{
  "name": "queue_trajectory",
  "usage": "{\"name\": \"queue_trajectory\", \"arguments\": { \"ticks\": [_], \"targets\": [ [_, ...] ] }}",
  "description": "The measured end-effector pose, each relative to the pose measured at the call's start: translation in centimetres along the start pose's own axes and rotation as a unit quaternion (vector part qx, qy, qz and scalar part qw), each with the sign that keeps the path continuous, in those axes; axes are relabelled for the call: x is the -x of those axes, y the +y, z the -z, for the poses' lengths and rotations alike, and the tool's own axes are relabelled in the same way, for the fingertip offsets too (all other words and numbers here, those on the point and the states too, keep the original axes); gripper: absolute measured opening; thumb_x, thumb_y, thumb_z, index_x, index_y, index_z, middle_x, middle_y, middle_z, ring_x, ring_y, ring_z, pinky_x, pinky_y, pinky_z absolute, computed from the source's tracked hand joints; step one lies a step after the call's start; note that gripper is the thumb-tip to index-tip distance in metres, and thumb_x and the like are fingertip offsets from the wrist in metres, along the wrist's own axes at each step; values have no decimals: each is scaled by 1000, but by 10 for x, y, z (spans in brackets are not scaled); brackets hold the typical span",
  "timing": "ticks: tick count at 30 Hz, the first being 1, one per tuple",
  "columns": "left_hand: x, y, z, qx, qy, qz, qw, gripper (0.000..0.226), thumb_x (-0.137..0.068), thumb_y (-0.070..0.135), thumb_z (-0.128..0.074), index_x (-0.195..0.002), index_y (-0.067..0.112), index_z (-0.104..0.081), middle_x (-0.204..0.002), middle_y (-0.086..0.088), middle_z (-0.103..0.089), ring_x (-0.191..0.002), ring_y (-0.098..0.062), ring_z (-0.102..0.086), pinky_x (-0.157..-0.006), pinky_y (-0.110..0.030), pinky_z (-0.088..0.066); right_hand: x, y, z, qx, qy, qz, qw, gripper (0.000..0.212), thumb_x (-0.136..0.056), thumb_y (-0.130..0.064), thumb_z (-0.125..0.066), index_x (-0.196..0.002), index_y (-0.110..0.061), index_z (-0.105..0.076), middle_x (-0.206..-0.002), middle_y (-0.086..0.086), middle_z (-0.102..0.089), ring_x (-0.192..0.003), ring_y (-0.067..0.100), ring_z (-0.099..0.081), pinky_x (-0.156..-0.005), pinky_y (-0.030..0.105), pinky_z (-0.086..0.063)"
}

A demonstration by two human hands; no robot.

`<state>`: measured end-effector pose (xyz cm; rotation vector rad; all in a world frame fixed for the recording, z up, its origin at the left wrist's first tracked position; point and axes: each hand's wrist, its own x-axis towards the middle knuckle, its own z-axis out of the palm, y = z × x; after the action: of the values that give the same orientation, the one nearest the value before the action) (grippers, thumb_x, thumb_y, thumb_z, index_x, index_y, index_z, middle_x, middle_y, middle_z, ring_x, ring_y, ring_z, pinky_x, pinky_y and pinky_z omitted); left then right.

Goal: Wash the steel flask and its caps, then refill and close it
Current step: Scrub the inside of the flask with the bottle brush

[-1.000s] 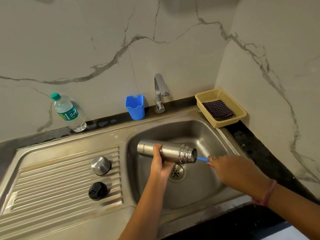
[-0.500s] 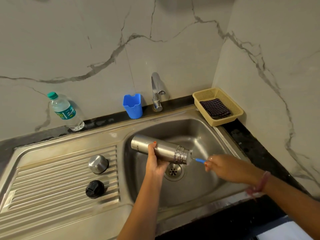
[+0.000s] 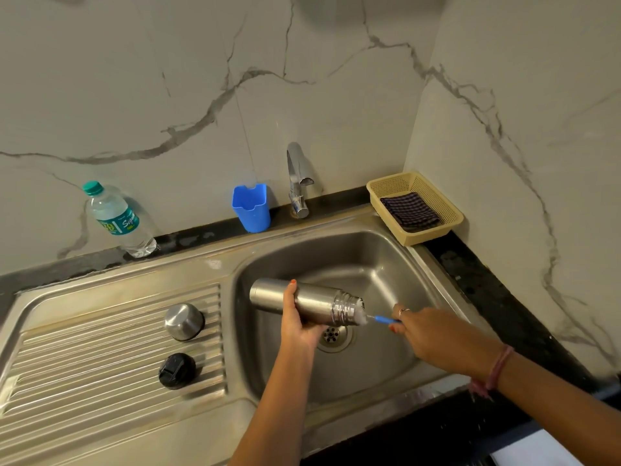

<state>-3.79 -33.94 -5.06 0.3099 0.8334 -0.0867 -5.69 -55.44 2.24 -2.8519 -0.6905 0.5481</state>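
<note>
Left hand [image 3: 300, 322] grips flask [image 3: 311, 302]; right hand [image 3: 437, 338] pinches brush [image 3: 376, 318].

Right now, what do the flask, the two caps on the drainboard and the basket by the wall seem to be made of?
The flask looks like brushed steel, with soft grey reflections. The domed cap seems polished steel, mirror-bright. The black cap looks like matte plastic, dull and ridged. The basket appears to be beige plastic, moulded as fine mesh.
</note>
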Motion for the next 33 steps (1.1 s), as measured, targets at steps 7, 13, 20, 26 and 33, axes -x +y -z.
{"name": "queue_trajectory", "arguments": {
  "ticks": [7,13,20,26,33],
  "targets": [
    [1,-3,3,-26,0,-30,999,53,-83,30,-74,-124,5,-52,-111,-19,-66,-100,-35,-63,-94,-55,-48,-20,5,11,-505,-251,-184,805,28,-102,-30,-41,-107,-9,-58,-57,-6,-30,-41,3,-21,-32,15,-21],
    [3,6,3,-6,1,-29,1000,52,-85,26,-72,-126,5,-50,-107,-20,-64,-93,-36,-63,-72,-57,-49,-9,10,23,-220,-152,-102,958,31,-101,-37,-39,-104,-18,-63,-67,-7,-50,-52,7,-42,-50,22,-38],
    [3,-3,2,-10,-12,-27,1000,50,-88,22,-69,-129,5,-45,-114,-23,-61,-101,-39,-61,-94,-61,-46,-13,-10,-10,128,37,17,991,35,-104,-39,-24,-125,-22,-46,-68,-5,-49,-53,8,-45,-54,23,-46],
    [1,4,3,18,-29,-9,999,55,-80,30,-80,-122,8,-52,-115,-23,-65,-103,-41,-64,-98,-66,-44,-3,-8,9,196,108,-4,975,37,-104,-33,-27,-135,-21,-43,-90,-2,-42,-79,13,-51,-68,24,-45],
    [6,-7,3,-1,-27,-17,999,55,-83,26,-74,-128,6,-50,-113,-22,-66,-102,-38,-64,-75,-58,-52,-20,-14,0,-52,-23,-73,996,34,-102,-39,-32,-101,-22,-62,-86,0,-64,-69,13,-55,-68,28,-47]
  ]
}}
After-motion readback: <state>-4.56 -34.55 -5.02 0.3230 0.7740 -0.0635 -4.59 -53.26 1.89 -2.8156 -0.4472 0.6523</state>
